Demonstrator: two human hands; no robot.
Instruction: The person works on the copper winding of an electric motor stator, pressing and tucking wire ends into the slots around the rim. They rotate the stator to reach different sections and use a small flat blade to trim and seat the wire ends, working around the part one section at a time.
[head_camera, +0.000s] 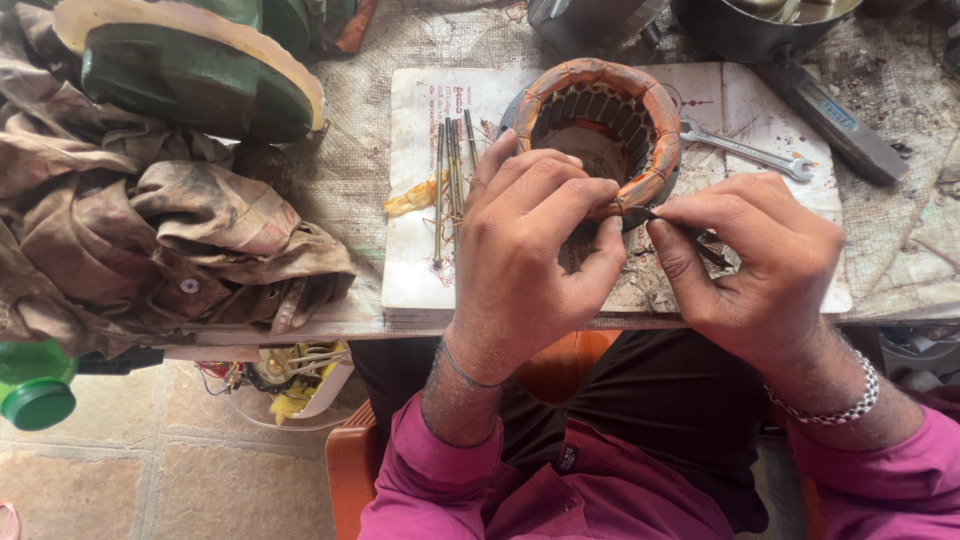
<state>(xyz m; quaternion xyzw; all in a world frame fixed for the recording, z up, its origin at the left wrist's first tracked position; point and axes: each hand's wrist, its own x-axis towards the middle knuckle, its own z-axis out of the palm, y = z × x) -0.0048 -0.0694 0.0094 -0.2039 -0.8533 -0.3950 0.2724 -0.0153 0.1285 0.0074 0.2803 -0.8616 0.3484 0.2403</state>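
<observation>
While my left hand (535, 250) grips the near rim of the copper-wound stator (600, 130) at upper centre, I see my right hand (750, 260) pinching a thin dark tool (700, 240) against it.

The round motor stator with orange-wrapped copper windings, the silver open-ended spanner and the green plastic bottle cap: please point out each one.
Round motor stator with orange-wrapped copper windings (655, 115): head view, on its right winding band.
Silver open-ended spanner (745, 152): head view, on the middle of its shaft.
Green plastic bottle cap (38, 404): head view, on its top.
</observation>
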